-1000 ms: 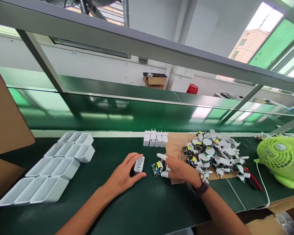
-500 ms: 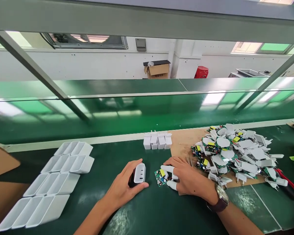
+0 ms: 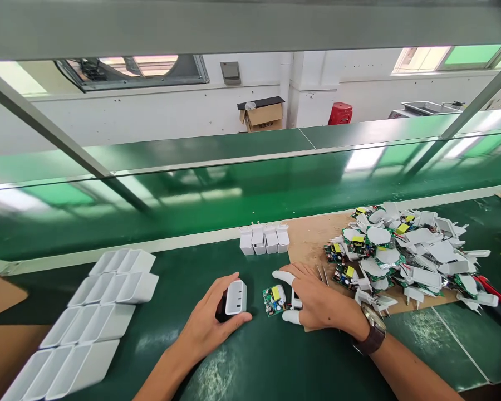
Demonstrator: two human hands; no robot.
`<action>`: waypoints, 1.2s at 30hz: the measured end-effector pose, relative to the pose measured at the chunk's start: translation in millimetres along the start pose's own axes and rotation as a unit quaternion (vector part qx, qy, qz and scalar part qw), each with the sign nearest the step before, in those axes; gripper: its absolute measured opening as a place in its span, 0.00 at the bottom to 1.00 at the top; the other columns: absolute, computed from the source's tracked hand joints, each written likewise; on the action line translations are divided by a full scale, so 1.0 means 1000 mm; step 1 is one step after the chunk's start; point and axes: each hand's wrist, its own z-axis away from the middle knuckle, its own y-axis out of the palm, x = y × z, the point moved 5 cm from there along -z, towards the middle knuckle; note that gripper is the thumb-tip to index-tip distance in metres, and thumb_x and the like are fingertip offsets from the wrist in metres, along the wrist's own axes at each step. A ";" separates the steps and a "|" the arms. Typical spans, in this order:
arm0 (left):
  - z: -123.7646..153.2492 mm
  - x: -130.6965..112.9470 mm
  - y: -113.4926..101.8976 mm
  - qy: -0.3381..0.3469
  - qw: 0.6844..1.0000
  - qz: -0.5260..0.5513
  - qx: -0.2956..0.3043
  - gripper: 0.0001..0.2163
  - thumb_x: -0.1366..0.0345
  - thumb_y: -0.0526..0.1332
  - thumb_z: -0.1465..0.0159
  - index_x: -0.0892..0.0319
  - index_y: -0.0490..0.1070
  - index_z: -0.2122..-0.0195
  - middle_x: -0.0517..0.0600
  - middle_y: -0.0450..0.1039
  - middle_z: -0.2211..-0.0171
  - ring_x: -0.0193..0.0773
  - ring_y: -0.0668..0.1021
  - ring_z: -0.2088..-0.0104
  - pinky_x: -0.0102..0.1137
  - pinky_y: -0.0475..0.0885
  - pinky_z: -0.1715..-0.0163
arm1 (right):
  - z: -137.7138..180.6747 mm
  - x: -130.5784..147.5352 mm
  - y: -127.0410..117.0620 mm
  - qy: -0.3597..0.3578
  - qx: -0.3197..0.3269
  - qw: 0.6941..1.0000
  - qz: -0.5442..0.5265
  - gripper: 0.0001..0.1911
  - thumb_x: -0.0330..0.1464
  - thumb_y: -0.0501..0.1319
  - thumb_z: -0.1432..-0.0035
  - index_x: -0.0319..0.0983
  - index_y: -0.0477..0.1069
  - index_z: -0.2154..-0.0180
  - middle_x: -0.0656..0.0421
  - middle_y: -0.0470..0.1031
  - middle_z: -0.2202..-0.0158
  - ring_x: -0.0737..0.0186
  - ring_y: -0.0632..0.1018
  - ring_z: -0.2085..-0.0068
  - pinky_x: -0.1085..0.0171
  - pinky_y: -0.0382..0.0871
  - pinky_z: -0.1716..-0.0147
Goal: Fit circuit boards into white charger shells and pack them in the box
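- Left hand: grasping white plastic slotted casing, centre.
- Right hand: fingers parted, unclenched, around green circuit board with yellow component, lying just right of casing, not inserted.
- White open-topped plastic shells: left, four rows, seemingly awaiting work.
- Heaped circuit boards and white plastic parts: right, apparently most of the work left.
- Four white box-shaped plastic units: far centre, upright, seemingly further along; closure too small to tell.

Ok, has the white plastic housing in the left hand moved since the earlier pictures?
No, not visibly: the housing still sits in front and left of the row of four white plastic cases.
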 end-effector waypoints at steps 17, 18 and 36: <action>0.000 -0.009 -0.008 0.029 0.996 0.082 0.006 0.35 0.59 0.71 0.38 0.49 0.59 0.32 0.57 0.71 0.39 0.48 0.80 0.48 0.41 0.81 0.52 | 0.003 0.009 -0.002 -0.049 -0.132 0.987 -0.080 0.34 0.27 0.59 0.37 0.46 0.56 0.32 0.50 0.71 0.39 0.52 0.76 0.41 0.50 0.76 0.43; 0.001 -0.011 -0.009 0.038 0.995 0.089 0.008 0.35 0.61 0.69 0.37 0.50 0.58 0.31 0.58 0.70 0.37 0.50 0.78 0.44 0.43 0.79 0.46 | 0.003 0.011 -0.002 -0.059 -0.137 0.985 -0.089 0.32 0.27 0.59 0.35 0.46 0.57 0.32 0.50 0.70 0.39 0.52 0.76 0.40 0.51 0.77 0.44; 0.010 -0.021 -0.002 0.138 0.978 0.111 -0.108 0.38 0.69 0.65 0.35 0.48 0.48 0.28 0.57 0.71 0.40 0.49 0.76 0.40 0.48 0.76 0.41 | -0.018 0.073 -0.016 -0.199 -0.149 0.962 0.110 0.39 0.23 0.57 0.39 0.41 0.51 0.28 0.47 0.74 0.45 0.45 0.76 0.46 0.45 0.79 0.49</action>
